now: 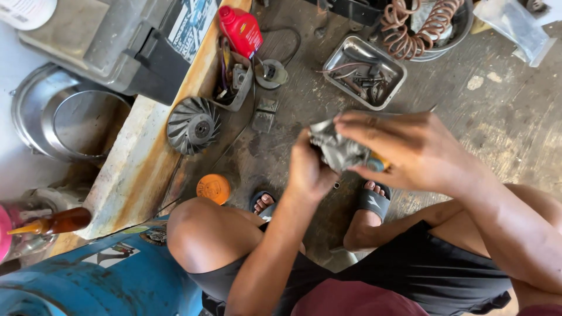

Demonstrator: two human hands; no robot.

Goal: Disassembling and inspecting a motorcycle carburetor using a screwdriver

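Frame centre: left hand point(307, 169) and right hand point(410, 149) both gripping grey metal part point(339, 151). Above: parts tray point(364, 71); left: fan wheel point(193, 126), orange cap point(213, 188).

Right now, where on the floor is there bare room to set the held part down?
Bare floor lies right of the metal tray. A smaller patch sits between fan wheel and left hand. Crowded around the red bottle and coiled hose.
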